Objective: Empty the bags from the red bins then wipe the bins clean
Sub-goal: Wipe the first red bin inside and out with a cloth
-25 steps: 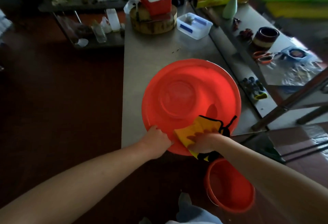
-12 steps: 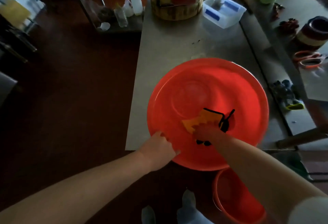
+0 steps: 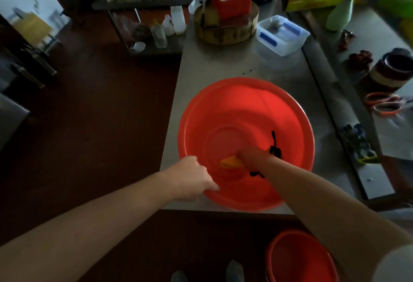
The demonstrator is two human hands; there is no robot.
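A large round red bin (image 3: pixel 245 111) lies on the steel table (image 3: pixel 212 67), near its front edge. My left hand (image 3: pixel 192 178) grips the bin's near left rim. Inside the bin, my right hand (image 3: pixel 252 156) presses a yellow cloth with black trim (image 3: pixel 230 162) against the bottom, close to the near wall. Most of the cloth is hidden under the hand; a black cord trails up to the right. A second, smaller red bin (image 3: pixel 299 257) stands on the floor at the lower right, partly behind my right arm.
A round wooden block with a red-and-white box (image 3: pixel 225 22) and a clear plastic container (image 3: pixel 281 33) stand at the table's far end. Orange scissors (image 3: pixel 384 105) and a dark bowl (image 3: pixel 393 69) lie on the right counter. A cluttered low shelf (image 3: pixel 152 33) sits at the back left.
My right hand has slid the cloth from the bin's near rim down onto its bottom and leftward. My left hand stays on the rim. The view has tilted and shifted.
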